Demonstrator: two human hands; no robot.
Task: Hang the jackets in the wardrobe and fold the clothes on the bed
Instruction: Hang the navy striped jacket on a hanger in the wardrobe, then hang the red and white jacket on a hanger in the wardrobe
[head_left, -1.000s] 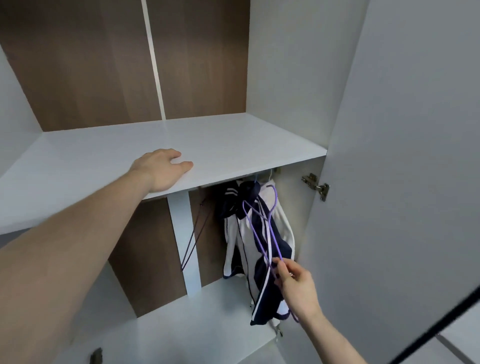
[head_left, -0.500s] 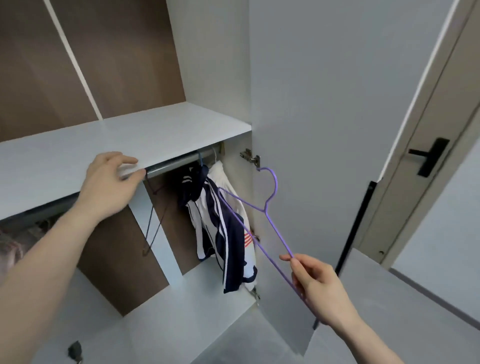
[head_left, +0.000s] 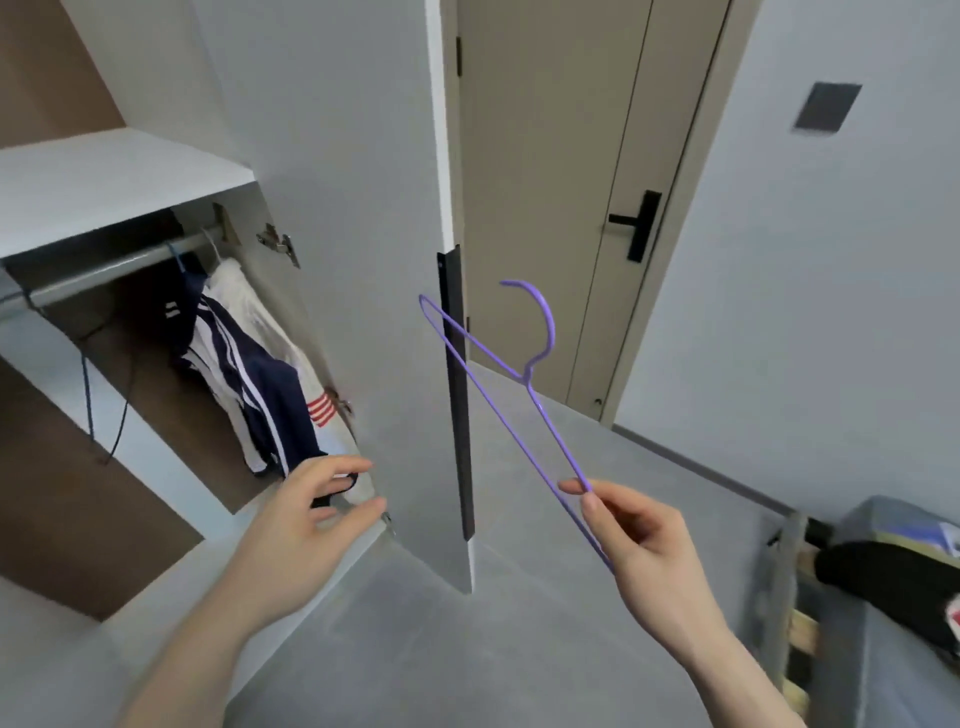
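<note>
I count one purple hanger (head_left: 498, 410), pinched at its lower end by the right hand (head_left: 644, 540). The left hand (head_left: 306, 525) hovers loosely spread, holding nothing. Two jackets (head_left: 249, 374) hang on the wardrobe rail (head_left: 104, 267), overlapping and hard to separate.

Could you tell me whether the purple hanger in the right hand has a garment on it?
No, the purple hanger pinched by the right hand is bare wire, with the door and floor visible through its frame.
</note>
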